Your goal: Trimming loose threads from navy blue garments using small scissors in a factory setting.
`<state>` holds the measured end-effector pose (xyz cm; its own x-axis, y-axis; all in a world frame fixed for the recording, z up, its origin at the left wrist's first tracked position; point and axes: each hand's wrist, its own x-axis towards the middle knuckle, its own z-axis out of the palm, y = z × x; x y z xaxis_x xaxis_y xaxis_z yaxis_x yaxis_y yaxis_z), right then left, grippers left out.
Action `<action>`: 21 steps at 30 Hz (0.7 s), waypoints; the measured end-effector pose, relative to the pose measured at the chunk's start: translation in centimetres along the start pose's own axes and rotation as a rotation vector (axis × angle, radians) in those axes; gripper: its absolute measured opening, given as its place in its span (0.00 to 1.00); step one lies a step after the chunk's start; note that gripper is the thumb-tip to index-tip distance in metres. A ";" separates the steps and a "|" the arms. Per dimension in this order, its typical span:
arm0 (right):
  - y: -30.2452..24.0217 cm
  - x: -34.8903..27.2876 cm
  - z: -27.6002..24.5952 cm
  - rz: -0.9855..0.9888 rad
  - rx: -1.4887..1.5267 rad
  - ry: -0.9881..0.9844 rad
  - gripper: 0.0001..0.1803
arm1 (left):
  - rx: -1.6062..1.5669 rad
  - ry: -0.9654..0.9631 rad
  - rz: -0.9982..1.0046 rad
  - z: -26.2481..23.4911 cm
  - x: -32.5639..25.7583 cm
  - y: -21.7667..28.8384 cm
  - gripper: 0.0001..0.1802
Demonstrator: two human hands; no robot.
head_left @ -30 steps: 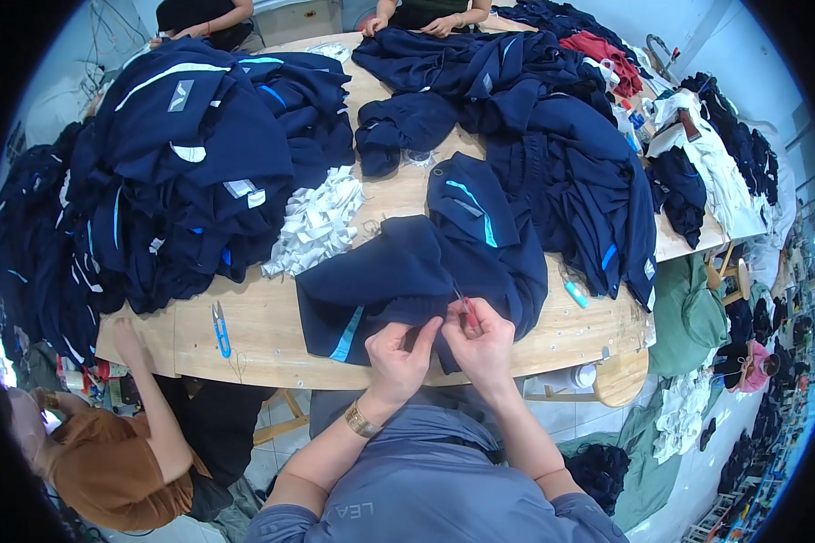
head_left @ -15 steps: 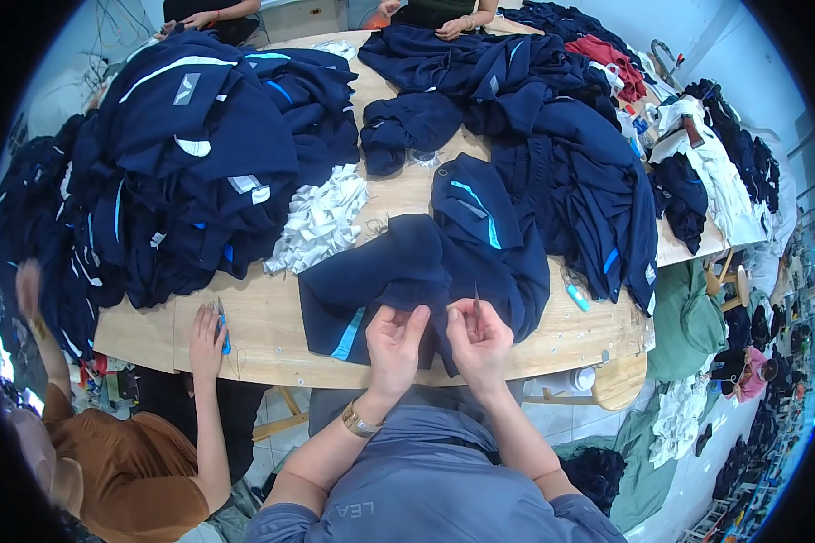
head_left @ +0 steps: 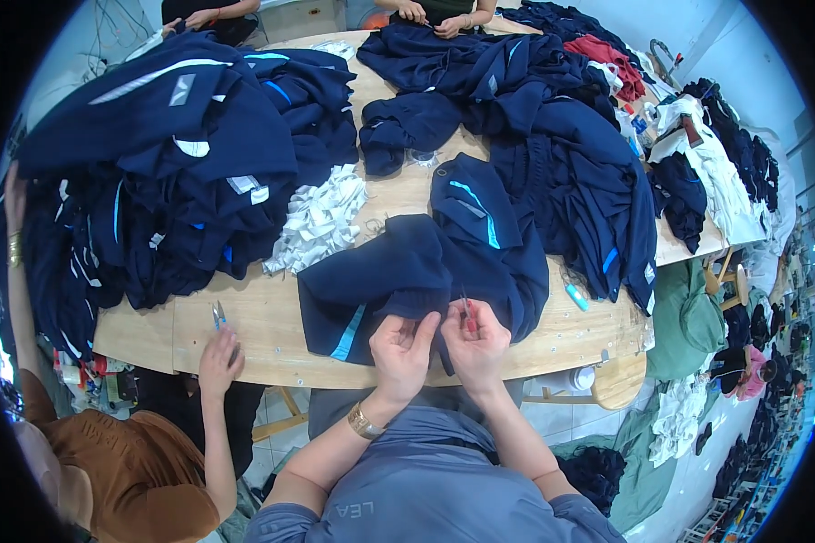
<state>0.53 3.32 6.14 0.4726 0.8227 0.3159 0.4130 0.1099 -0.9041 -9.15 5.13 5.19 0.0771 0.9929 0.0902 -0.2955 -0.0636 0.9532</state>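
A navy garment with a light-blue stripe lies across the table's near edge before me. My left hand is closed on its cuff-like edge, thumb and fingers pinched together. Close by on the right, my right hand is closed around small thread snips with a red part and thin blades pointing up and away. The blade tips stand against the navy cloth; whether they touch a thread is too small to tell.
A tall pile of navy garments and a heap of white strips lie left. More navy garments fill the right, near a turquoise tube. A co-worker in brown holds blue-handled snips; two others work opposite.
My right hand has turned slightly and shifted left, showing the red part of the snips. The co-worker at left has reached up and pulls a garment on the pile leftward.
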 end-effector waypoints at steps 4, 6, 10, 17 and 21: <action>0.7 -0.4 0.8 0.024 0.116 0.078 0.03 | -0.194 -0.020 -0.062 -0.1 0.3 -0.5 0.11; 1.1 -0.6 0.9 0.019 0.121 0.076 0.03 | -0.227 -0.025 -0.076 -0.1 0.4 -0.5 0.11; 1.7 -0.7 1.0 -0.180 -0.007 0.117 0.05 | -0.345 0.011 -0.140 0.0 0.4 -0.4 0.09; 0.9 -0.5 -0.1 -0.437 -0.020 0.046 0.07 | -0.546 0.013 -0.225 0.0 1.1 0.3 0.09; 0.9 0.1 -1.3 -0.079 0.161 -0.149 0.07 | -0.602 -0.001 -0.277 -0.5 1.6 0.6 0.09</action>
<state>1.93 2.77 5.66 0.3189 0.8799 0.3523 0.3090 0.2548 -0.9163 -9.70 6.70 5.74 0.2274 0.9645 -0.1345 -0.7451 0.2612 0.6136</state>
